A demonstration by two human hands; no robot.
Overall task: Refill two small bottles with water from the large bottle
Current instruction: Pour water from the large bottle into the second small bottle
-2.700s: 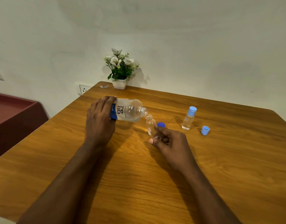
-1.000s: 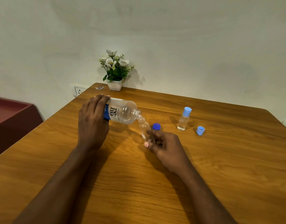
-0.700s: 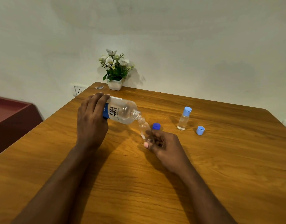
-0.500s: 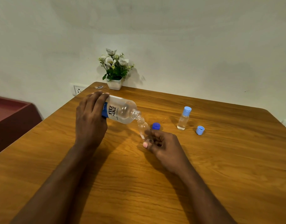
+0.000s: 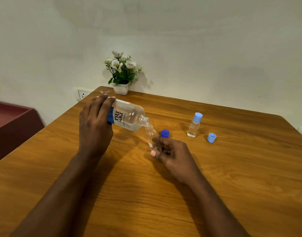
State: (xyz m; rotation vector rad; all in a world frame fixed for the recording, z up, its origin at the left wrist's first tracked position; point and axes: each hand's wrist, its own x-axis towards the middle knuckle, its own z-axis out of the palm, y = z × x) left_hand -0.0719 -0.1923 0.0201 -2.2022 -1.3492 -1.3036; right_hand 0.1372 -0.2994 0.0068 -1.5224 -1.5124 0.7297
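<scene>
Single head view: looks forward-down, close over wooden table (image 5: 232,177), facing wall (image 5: 198,40).

The table (image 5: 215,185) is showing a smooth wood-grain top with a soft sheen. The large bottle (image 5: 129,117) is looking like clear, glossy plastic, wearing a smooth white and blue label. The small bottle (image 5: 151,136) and the second small bottle (image 5: 193,127) are appearing as clear, shiny plastic; the blue caps (image 5: 211,137) are looking matt. The wall (image 5: 198,40) is appearing matt and slightly uneven.
</scene>
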